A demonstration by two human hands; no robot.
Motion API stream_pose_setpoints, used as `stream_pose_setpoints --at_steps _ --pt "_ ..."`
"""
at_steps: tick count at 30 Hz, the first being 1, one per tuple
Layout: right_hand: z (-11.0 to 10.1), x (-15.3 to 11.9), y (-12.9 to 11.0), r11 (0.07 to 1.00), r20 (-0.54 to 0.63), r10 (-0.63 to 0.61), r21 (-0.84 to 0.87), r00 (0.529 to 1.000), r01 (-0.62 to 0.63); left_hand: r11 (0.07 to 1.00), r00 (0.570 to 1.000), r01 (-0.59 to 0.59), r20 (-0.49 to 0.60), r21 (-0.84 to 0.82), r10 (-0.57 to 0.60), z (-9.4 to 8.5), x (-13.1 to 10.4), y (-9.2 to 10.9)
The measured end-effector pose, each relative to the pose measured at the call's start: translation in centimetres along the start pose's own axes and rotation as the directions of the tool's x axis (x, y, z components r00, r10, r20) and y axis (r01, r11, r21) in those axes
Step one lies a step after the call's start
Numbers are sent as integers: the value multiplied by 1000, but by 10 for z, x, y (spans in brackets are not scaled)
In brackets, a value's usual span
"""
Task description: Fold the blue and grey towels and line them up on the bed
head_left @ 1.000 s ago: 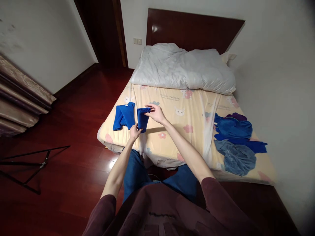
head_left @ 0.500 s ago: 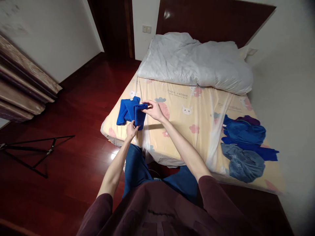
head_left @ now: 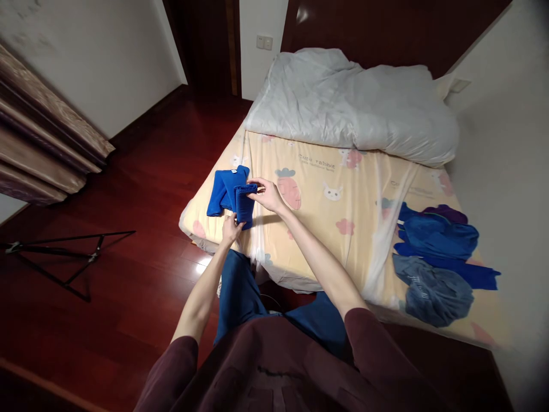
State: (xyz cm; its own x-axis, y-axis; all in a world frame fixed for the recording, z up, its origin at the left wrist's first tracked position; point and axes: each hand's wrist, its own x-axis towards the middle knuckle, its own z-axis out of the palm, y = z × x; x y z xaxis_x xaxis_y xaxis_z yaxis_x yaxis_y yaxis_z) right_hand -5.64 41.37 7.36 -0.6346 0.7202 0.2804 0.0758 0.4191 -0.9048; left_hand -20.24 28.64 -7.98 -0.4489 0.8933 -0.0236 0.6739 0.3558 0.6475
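Note:
A folded blue garment (head_left: 227,186) lies near the left edge of the bed, a small white tag at its top. Its right part is a thick folded bundle (head_left: 244,207), raised at the upper end. My right hand (head_left: 266,195) pinches the top corner of that bundle between thumb and fingers. Lower down, my left hand (head_left: 231,228) grips the bundle's bottom left edge with its fingertips. The layers under the bundle are partly hidden.
The bed (head_left: 313,246) has a yellow patterned sheet. A pale quilt (head_left: 351,106) lies at its head. Blue clothes (head_left: 441,234) and a grey-blue garment (head_left: 437,292) lie at the right. A black tripod (head_left: 64,252) stands on the floor at the left.
The view has shifted slightly, so the bed and clothes sit a little differently in the picture. Both hands keep their hold, and the raised bundle has moved very little.

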Motion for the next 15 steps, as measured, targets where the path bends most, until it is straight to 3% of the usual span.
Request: stream_pose_setpoints --at_steps 4,6,8,10,11,12,13,14,15 --pt "-1 -12 6 998 -101 -8 -57 995 2 997 968 38 -247 -71 -55 1 -14 4" --pt "-3 -34 18 998 -182 25 -46 983 -34 985 922 126 -354 -115 -159 9 -39 7" --pt "-5 -67 39 994 -268 105 12 958 -105 974 924 164 -322 -154 -207 27 -78 10" --pt "-11 -110 64 972 -330 232 101 915 -211 974 988 124 -72 -187 -140 51 -126 13" --pt "-15 -134 76 950 -347 310 151 885 -274 977 993 96 84 -191 -81 64 -150 13" --pt "-22 -158 89 920 -354 388 199 851 -337 981 972 44 236 -188 2 77 -173 13" --pt "-31 -181 100 888 -360 457 238 814 -394 980 917 -36 384 -196 111 88 -192 12" --pt "-42 -205 109 857 -377 513 264 771 -442 969 828 -128 515 -212 222 98 -208 10" --pt "-57 -227 117 830 -413 558 277 720 -484 945 695 -225 641 -237 326 106 -219 8"
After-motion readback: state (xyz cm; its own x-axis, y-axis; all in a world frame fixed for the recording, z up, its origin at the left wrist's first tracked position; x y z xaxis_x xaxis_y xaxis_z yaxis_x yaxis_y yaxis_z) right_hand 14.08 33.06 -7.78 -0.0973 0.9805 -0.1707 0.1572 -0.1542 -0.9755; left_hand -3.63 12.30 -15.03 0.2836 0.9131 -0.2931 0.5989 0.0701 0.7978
